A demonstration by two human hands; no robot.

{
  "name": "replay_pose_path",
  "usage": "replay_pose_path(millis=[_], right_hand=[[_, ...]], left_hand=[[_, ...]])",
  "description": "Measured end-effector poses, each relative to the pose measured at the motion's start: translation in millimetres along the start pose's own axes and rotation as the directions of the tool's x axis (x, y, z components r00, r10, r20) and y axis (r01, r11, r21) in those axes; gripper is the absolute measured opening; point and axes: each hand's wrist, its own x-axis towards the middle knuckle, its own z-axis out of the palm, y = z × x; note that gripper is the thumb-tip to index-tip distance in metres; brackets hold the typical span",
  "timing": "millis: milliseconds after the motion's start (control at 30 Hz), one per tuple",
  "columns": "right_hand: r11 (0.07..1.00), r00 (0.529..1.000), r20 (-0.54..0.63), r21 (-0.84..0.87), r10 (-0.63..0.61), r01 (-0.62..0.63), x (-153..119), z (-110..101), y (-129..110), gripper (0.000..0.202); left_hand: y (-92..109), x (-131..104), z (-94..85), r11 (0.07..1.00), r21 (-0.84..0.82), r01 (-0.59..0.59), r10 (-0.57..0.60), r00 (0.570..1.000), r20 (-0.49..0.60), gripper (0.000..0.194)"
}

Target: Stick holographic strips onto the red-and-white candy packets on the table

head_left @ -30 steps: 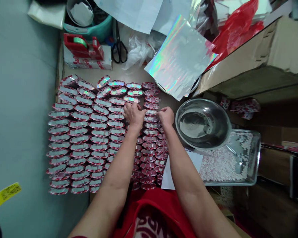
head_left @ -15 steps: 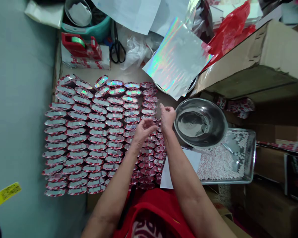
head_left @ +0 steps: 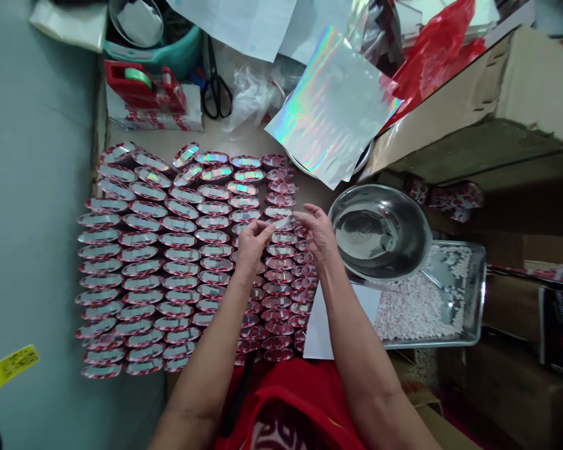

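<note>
Rows of small oval-topped packets (head_left: pixel 138 268) with red-and-white edges and pale tops stand packed together across the table. Over the right-hand rows, my left hand (head_left: pixel 253 245) has its thumb and fingers pinched together. A small pale sliver shows at its fingertips, but I cannot tell whether it is held or is a packet top below. Just to the right, my right hand (head_left: pixel 318 234) hovers with fingers spread and bent, pointing toward the left hand. The two hands are a short gap apart.
A steel bowl (head_left: pixel 417 250) overlaps a metal tray (head_left: pixel 479 300) of small pale pieces with a spoon (head_left: pixel 436 281). Shiny film sheets (head_left: pixel 331 119), scissors (head_left: pixel 217 94), a red tape dispenser (head_left: pixel 169 94) and a teal basin (head_left: pixel 181 56) lie behind. A cardboard box (head_left: pixel 460 106) stands right.
My left hand has moved slightly left and its fingers have closed to a pinch. My right hand has come down a little, its fingers now spread toward the left hand.
</note>
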Motion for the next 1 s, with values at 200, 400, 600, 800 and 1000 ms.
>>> replay_pose_path(millis=[200,400,600,800,1000], right_hand=[[0.987,0.982,-0.103,0.0,-0.157,0.158,10.2,9.9,9.4,0.048],[0.919,0.901,-0.234,-0.248,-0.365,0.307,39.5,31.2,23.5,0.037],[0.8,0.874,-0.255,-0.559,-0.415,0.217,50.9,39.8,28.2,0.03],[0.792,0.873,-0.237,-0.564,-0.427,0.234,54.2,39.9,33.9,0.028],[0.707,0.843,-0.263,-0.684,-0.469,0.18,53.1,42.6,31.6,0.031]], left_hand=[[14.7,35.3,1.4,0.939,0.332,-0.09,0.119,0.991,-0.068,0.021],[31.2,68.9,19.4,0.484,0.865,-0.129,0.437,0.892,-0.111,0.013],[27.8,84.3,26.1,0.298,0.948,-0.117,0.486,0.873,-0.045,0.009],[23.8,85.1,24.3,0.285,0.95,-0.128,0.485,0.874,-0.028,0.01],[25.4,85.1,26.2,0.297,0.949,-0.107,0.47,0.881,-0.048,0.009]])
